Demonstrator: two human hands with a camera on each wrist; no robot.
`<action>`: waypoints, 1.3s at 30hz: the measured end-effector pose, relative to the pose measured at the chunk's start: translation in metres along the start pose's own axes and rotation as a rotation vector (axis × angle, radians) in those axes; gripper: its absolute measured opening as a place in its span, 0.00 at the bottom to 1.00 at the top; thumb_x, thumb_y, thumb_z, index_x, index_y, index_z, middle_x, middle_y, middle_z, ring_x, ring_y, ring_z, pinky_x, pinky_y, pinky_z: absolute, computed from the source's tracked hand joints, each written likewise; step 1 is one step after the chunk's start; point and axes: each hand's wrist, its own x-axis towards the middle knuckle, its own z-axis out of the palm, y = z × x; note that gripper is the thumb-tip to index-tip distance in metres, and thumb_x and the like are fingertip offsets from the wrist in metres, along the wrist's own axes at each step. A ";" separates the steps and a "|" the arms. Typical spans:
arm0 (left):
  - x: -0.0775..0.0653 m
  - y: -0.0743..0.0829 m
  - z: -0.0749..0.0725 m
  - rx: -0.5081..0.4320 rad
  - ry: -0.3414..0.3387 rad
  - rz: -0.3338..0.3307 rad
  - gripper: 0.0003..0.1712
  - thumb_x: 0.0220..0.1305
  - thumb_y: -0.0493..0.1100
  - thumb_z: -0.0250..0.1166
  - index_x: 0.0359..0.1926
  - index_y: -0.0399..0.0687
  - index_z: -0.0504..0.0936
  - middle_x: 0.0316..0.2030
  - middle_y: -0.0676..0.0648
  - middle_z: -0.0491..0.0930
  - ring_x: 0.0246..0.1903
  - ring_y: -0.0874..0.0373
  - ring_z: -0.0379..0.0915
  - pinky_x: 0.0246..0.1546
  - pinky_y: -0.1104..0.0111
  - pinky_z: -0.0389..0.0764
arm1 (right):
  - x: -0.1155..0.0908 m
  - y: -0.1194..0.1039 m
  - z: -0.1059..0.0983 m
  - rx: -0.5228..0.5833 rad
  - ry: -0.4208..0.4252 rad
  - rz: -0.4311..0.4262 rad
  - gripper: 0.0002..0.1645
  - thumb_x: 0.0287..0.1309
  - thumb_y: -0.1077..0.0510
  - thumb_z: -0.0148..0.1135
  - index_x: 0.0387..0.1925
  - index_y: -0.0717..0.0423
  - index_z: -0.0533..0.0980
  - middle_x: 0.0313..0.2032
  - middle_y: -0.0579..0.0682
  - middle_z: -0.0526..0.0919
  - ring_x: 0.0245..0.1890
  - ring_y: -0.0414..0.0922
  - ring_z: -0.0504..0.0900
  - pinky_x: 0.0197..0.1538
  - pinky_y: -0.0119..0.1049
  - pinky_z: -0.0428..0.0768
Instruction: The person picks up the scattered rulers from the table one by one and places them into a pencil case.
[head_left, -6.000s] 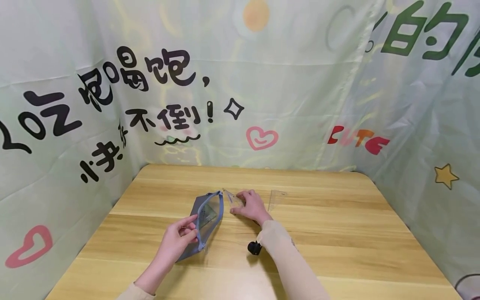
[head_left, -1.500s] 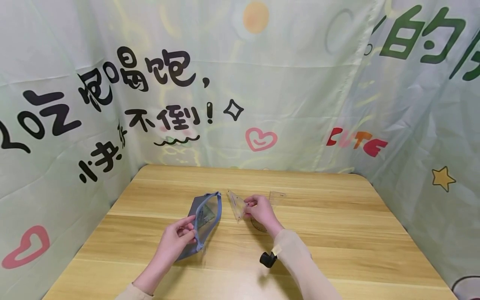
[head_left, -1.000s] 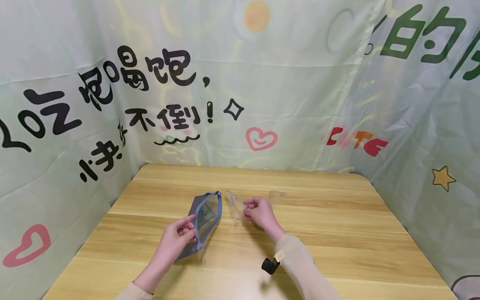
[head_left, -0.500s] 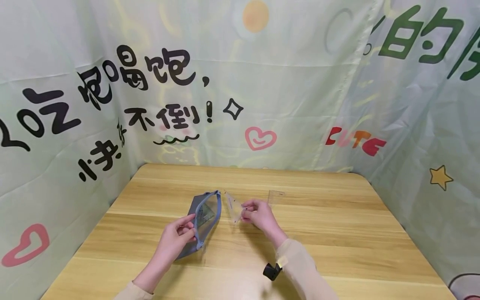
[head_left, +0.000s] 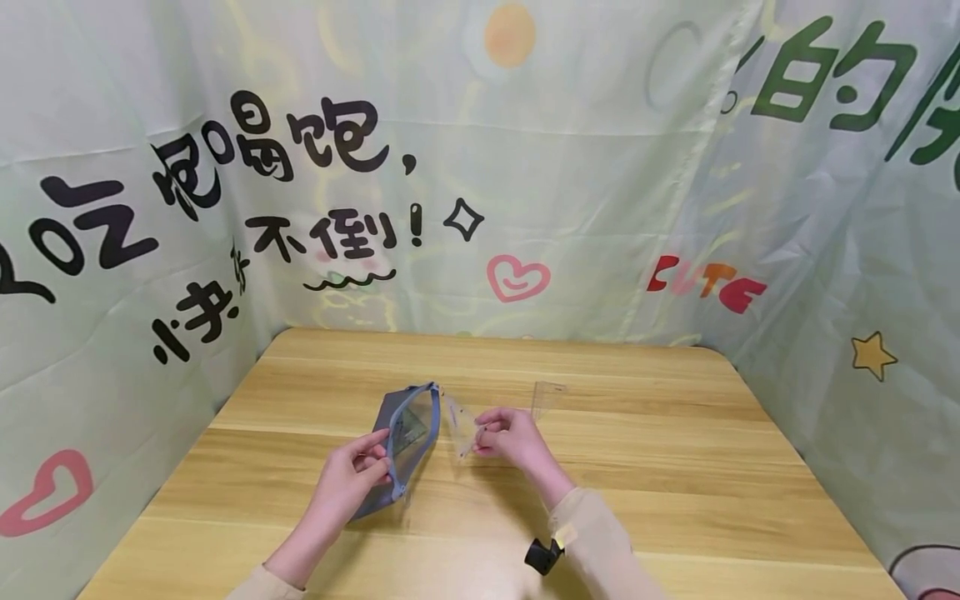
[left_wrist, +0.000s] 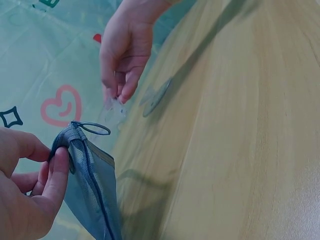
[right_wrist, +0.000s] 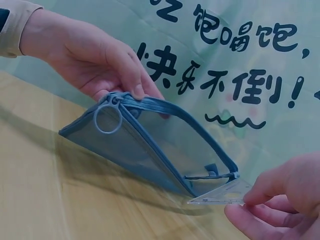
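My left hand (head_left: 352,467) pinches the rim of a blue zip pouch (head_left: 378,492), also seen with its ring zip pull in the right wrist view. Its mouth gapes to the right, and a dark greenish flat piece (head_left: 408,429) shows inside. Between thumb and fingers, my right hand (head_left: 517,437) holds a clear triangular set square (head_left: 459,427), just right of the pouch mouth. In the right wrist view the set square's tip (right_wrist: 210,197) overlaps the mouth's edge; whether they touch I cannot tell.
A second clear ruler (head_left: 547,396) with a square corner lies on the wooden table (head_left: 675,467) behind my right hand. A clear rounded piece (left_wrist: 157,97) lies on the table in the left wrist view. Printed cloth (head_left: 450,125) hangs round the table.
Over the last second and a half my right hand and its set square have shifted left and slightly nearer, up to the pouch mouth. My left hand and the pouch have stayed put.
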 end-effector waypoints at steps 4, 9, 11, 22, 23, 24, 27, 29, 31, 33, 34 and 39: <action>0.000 0.000 0.000 -0.002 -0.004 0.005 0.29 0.60 0.27 0.62 0.64 0.32 0.73 0.38 0.43 0.75 0.32 0.62 0.76 0.34 0.74 0.87 | 0.000 0.001 0.004 -0.004 -0.029 -0.012 0.19 0.54 0.75 0.60 0.49 0.79 0.74 0.32 0.56 0.78 0.28 0.44 0.85 0.41 0.42 0.90; 0.001 0.000 0.000 -0.001 -0.004 -0.001 0.30 0.60 0.27 0.62 0.64 0.33 0.73 0.38 0.44 0.75 0.32 0.62 0.77 0.34 0.75 0.87 | 0.002 0.002 0.008 -0.006 -0.043 -0.005 0.20 0.53 0.75 0.60 0.50 0.79 0.73 0.33 0.56 0.79 0.28 0.43 0.85 0.41 0.40 0.90; 0.001 0.000 0.000 -0.002 -0.005 0.004 0.29 0.60 0.27 0.62 0.64 0.33 0.73 0.38 0.44 0.75 0.32 0.62 0.77 0.34 0.74 0.87 | 0.003 0.001 0.008 -0.006 -0.046 0.005 0.20 0.54 0.74 0.60 0.50 0.78 0.73 0.33 0.56 0.79 0.28 0.43 0.85 0.41 0.40 0.90; 0.000 0.000 0.000 -0.012 -0.010 0.004 0.30 0.60 0.26 0.62 0.64 0.32 0.72 0.38 0.43 0.76 0.31 0.62 0.76 0.33 0.74 0.86 | 0.007 -0.001 0.013 -0.002 -0.068 0.027 0.22 0.54 0.72 0.63 0.52 0.77 0.72 0.35 0.58 0.82 0.29 0.43 0.86 0.43 0.40 0.90; 0.000 0.000 0.000 -0.013 -0.009 0.002 0.30 0.60 0.26 0.62 0.65 0.32 0.72 0.38 0.43 0.76 0.31 0.62 0.76 0.33 0.74 0.86 | 0.007 -0.002 0.013 -0.003 -0.069 0.030 0.22 0.54 0.72 0.63 0.52 0.77 0.72 0.35 0.58 0.83 0.29 0.43 0.86 0.43 0.40 0.90; 0.000 0.000 0.000 -0.012 -0.009 0.001 0.30 0.60 0.26 0.62 0.65 0.32 0.72 0.38 0.43 0.76 0.31 0.62 0.76 0.33 0.74 0.86 | 0.007 -0.003 0.014 -0.005 -0.071 0.027 0.22 0.54 0.72 0.63 0.52 0.77 0.72 0.35 0.58 0.83 0.29 0.42 0.86 0.42 0.39 0.90; 0.000 0.001 0.000 -0.009 -0.007 0.000 0.30 0.59 0.26 0.62 0.65 0.32 0.72 0.38 0.43 0.76 0.31 0.62 0.77 0.33 0.74 0.86 | 0.007 -0.005 0.017 0.004 -0.071 0.036 0.23 0.54 0.72 0.63 0.52 0.76 0.73 0.35 0.58 0.84 0.29 0.42 0.86 0.42 0.37 0.90; 0.000 0.001 0.000 -0.005 -0.006 0.000 0.30 0.59 0.26 0.62 0.65 0.32 0.72 0.38 0.43 0.76 0.32 0.62 0.77 0.33 0.74 0.86 | 0.008 -0.006 0.018 0.006 -0.075 0.037 0.23 0.54 0.72 0.63 0.52 0.76 0.73 0.35 0.59 0.84 0.29 0.42 0.86 0.41 0.37 0.90; 0.000 0.001 0.000 -0.003 -0.005 0.001 0.30 0.59 0.26 0.62 0.65 0.32 0.72 0.38 0.43 0.76 0.32 0.62 0.77 0.33 0.74 0.86 | 0.009 -0.006 0.019 0.010 -0.077 0.042 0.22 0.54 0.72 0.62 0.52 0.76 0.73 0.35 0.60 0.84 0.29 0.42 0.86 0.40 0.36 0.90; 0.000 0.001 0.001 -0.002 -0.003 0.003 0.30 0.59 0.26 0.62 0.64 0.32 0.72 0.38 0.43 0.76 0.32 0.62 0.77 0.33 0.74 0.86 | 0.010 -0.006 0.020 0.011 -0.078 0.047 0.23 0.54 0.72 0.62 0.53 0.76 0.73 0.35 0.61 0.85 0.28 0.42 0.86 0.39 0.35 0.90; 0.000 0.001 0.001 -0.002 -0.003 0.005 0.30 0.59 0.26 0.62 0.64 0.32 0.72 0.38 0.42 0.76 0.32 0.62 0.77 0.33 0.74 0.86 | 0.011 -0.006 0.021 0.011 -0.080 0.050 0.23 0.54 0.72 0.62 0.53 0.76 0.72 0.35 0.61 0.85 0.28 0.42 0.86 0.39 0.35 0.90; -0.001 0.001 0.001 0.002 -0.005 0.011 0.30 0.59 0.26 0.62 0.64 0.31 0.72 0.38 0.42 0.76 0.32 0.61 0.77 0.33 0.74 0.87 | 0.013 -0.006 0.023 0.017 -0.087 0.060 0.24 0.54 0.72 0.62 0.54 0.76 0.72 0.35 0.60 0.84 0.27 0.41 0.86 0.39 0.35 0.90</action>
